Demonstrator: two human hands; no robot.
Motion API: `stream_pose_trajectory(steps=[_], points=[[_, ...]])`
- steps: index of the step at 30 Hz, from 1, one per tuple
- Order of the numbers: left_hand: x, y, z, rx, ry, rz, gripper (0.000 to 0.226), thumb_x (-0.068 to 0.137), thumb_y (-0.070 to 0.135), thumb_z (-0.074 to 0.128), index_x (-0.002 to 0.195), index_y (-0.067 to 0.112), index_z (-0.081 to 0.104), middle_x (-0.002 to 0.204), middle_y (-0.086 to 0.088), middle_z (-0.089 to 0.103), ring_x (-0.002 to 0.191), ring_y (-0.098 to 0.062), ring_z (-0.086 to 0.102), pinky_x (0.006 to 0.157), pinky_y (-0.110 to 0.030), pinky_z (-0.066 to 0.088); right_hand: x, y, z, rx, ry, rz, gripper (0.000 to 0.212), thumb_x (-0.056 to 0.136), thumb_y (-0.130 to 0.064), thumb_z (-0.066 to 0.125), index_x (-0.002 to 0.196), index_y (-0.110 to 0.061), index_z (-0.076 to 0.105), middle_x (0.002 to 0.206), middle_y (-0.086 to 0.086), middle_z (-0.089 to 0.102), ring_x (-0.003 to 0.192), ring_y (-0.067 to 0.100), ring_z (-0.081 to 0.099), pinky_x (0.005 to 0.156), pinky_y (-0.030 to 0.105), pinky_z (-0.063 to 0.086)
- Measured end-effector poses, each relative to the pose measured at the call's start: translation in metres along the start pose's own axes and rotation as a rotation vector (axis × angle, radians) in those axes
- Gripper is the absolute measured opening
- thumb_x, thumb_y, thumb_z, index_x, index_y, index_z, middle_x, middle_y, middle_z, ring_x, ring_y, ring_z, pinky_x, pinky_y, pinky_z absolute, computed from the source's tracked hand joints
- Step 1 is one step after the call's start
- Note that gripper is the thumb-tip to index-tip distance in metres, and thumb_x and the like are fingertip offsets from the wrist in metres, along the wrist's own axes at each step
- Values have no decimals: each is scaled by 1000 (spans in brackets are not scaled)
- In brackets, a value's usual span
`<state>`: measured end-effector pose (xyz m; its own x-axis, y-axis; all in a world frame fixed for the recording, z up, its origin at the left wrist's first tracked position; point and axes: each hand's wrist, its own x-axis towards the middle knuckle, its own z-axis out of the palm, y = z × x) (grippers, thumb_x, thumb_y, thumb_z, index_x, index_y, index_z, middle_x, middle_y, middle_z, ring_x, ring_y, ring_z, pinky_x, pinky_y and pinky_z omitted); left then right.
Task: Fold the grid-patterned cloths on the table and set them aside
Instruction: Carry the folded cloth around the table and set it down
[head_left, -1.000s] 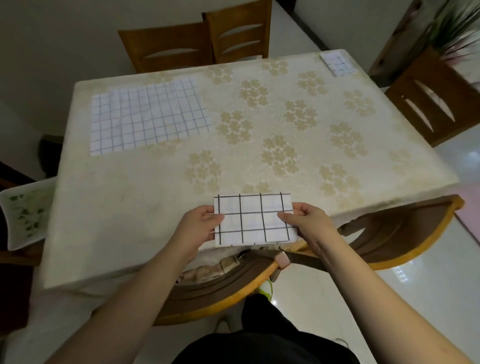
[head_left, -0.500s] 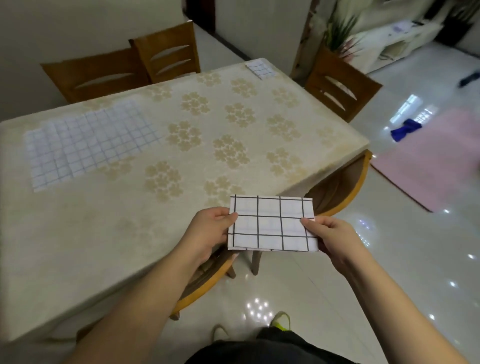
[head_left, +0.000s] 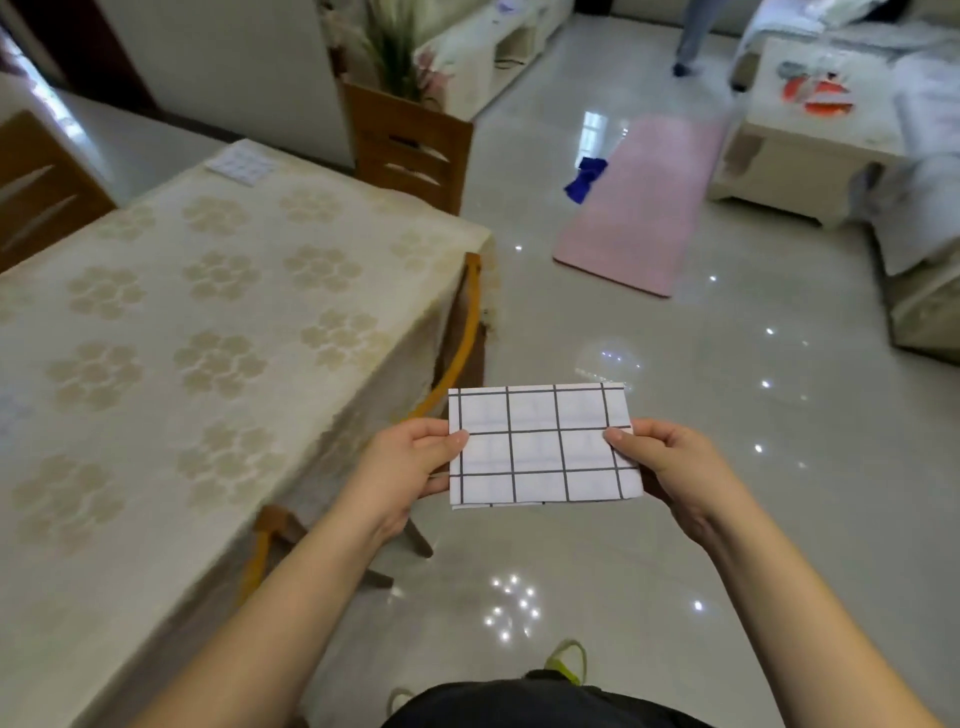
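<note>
1. Over the glossy tiled floor, just off the table's near corner, one folded white cloth with a black grid is held flat in the air between two hands.
2. One left hand pinches the cloth's left edge, thumb on top and fingers curled beneath.
3. One right hand pinches the right edge the same way.
4. One rectangular table under a cream tablecloth with gold flower motifs fills the left side.
5. One second small folded grid cloth lies at the table's far corner, well apart from the held one.
6. Three wooden chairs show: one at the far end, one at the left edge, and one tucked under the near side.
7. One pink mat lies on the floor with one blue cloth at its edge.
</note>
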<state>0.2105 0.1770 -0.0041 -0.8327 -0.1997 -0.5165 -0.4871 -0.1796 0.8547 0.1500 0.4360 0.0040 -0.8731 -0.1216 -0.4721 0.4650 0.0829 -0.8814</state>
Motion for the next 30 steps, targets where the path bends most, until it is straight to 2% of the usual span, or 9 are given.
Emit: stream_pose_trajectory(steps=[3, 8, 14, 19, 23, 28, 30], points=[[17, 7, 58, 22, 3, 11, 14, 96, 12, 59, 99, 1, 67, 83, -10, 74, 61, -11, 69, 50, -18, 51, 6, 0, -51, 64, 52, 13, 3, 87, -6, 69, 86, -9, 71, 77, 4, 75, 65, 14, 71, 59, 21, 54], [37, 17, 123, 128, -14, 29, 18, 98, 15, 56, 102, 1, 67, 88, -11, 75, 68, -13, 69, 52, -20, 51, 25, -5, -107, 114, 98, -6, 12, 86, -8, 71, 99, -8, 69, 83, 4, 77, 70, 15, 71, 69, 29, 54], [56, 25, 162, 232, -77, 92, 18, 95, 15, 60, 109, 4, 64, 93, -11, 76, 87, -25, 72, 76, -36, 59, 44, -13, -140, 132, 142, -45, 10, 92, -20, 65, 97, -14, 71, 90, 4, 77, 79, 18, 71, 79, 39, 53], [80, 42, 178, 240, -112, 98, 15, 96, 15, 60, 109, 10, 65, 94, -6, 77, 87, -22, 73, 68, -27, 57, 72, -24, -152, 160, 170, -60, 8, 92, -14, 65, 98, -11, 70, 84, 6, 76, 76, 19, 71, 73, 37, 54], [115, 51, 181, 232, -83, 79, 17, 98, 23, 57, 106, 12, 67, 93, -4, 77, 80, -16, 71, 66, -27, 55, 103, -36, -150, 154, 146, -49, 7, 91, -10, 66, 98, -10, 68, 82, 3, 77, 71, 15, 72, 67, 31, 56], [178, 66, 175, 167, -62, 46, 15, 97, 22, 57, 96, 12, 69, 83, -4, 75, 73, -14, 68, 60, -28, 53, 157, -63, -139, 119, 121, -66, 8, 90, -6, 67, 97, -9, 69, 76, 1, 76, 67, 13, 71, 56, 23, 54], [204, 77, 170, 144, -58, 38, 15, 97, 21, 58, 96, 10, 68, 82, -6, 73, 71, -16, 67, 62, -31, 55, 181, -76, -132, 85, 118, -80, 9, 89, -5, 68, 97, -9, 69, 75, 1, 75, 67, 13, 71, 56, 22, 53]])
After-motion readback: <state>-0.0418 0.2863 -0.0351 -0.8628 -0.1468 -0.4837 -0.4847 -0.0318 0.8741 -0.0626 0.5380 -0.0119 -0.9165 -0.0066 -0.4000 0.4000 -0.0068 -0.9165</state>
